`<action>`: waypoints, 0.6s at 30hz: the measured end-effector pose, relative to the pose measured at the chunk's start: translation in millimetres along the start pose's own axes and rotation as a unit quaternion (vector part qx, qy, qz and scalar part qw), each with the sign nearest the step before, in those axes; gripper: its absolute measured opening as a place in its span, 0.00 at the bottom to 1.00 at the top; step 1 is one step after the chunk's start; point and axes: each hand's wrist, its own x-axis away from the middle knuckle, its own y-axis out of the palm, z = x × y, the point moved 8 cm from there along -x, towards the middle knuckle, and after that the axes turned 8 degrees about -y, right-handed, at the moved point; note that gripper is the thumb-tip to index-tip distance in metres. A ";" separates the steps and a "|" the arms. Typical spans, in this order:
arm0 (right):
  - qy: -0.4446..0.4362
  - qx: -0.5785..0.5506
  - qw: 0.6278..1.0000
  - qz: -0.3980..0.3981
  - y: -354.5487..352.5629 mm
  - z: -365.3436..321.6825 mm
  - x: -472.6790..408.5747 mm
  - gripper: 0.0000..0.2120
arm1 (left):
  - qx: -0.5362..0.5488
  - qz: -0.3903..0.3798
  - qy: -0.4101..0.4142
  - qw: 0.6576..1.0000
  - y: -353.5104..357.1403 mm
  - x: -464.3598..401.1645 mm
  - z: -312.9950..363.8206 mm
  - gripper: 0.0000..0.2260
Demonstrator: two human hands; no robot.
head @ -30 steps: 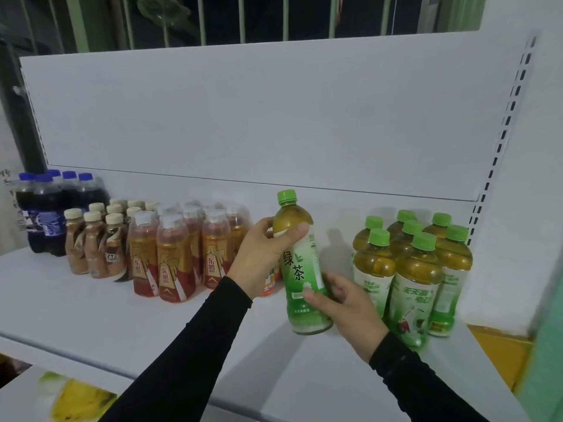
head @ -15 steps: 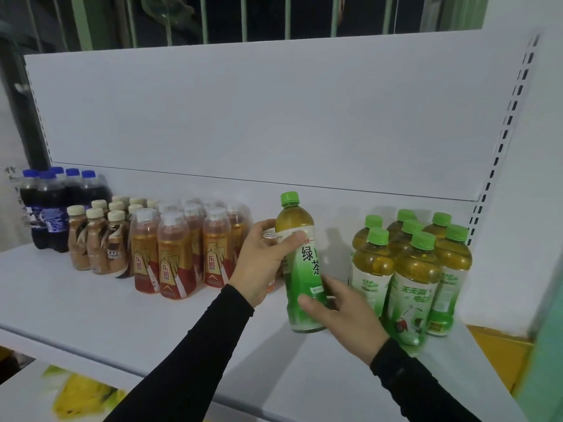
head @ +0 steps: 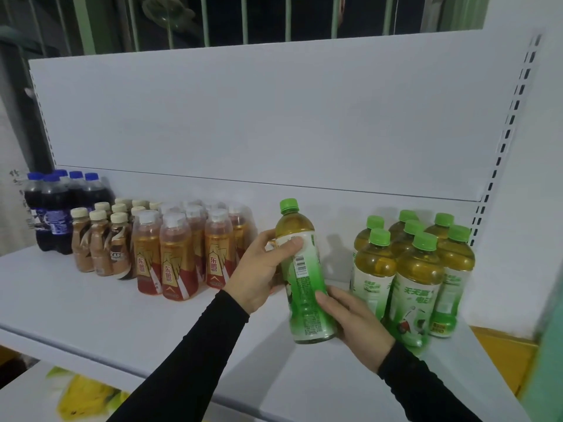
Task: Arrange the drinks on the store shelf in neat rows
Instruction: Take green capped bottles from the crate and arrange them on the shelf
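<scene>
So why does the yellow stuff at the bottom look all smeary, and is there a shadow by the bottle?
Head view: the yellow packaging below the shelf is blurred near the frame edge; the held green tea bottle casts a soft grey shadow rightward on the back panel.

Green bars [head: 245, 19] and dim space at the top of the frame, with clutter at the edges.

Pale green upright bars run side by side across the top, with darkness behind them. Among them, left of centre, is a translucent green dish-shaped object [head: 166, 13] on a thin stem. A dark post [head: 18, 117] stands at far left, and beside it is a pale surface [head: 13, 184] carrying dark handwritten marks too small to read. A blurred yellow item [head: 82, 397] lies low in the bottom-left corner. At lower right is an orange-yellow box [head: 502, 354], bordered at the frame's edge by a green surface [head: 548, 345].
</scene>
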 end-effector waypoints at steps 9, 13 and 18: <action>-0.068 0.107 0.989 0.075 -4.8 -15.7 -5.8 0.14 | -0.024 0.040 0.042 0.998 2.8 1.7 8.8 0.24; 0.025 -0.070 0.997 0.036 -3.4 -7.1 -5.7 0.21 | -0.006 -0.022 -0.003 1.000 2.5 2.1 8.6 0.28; 0.052 -0.065 0.996 0.023 -0.6 -1.2 -2.7 0.20 | 0.000 -0.015 0.002 1.000 -0.4 1.8 6.0 0.28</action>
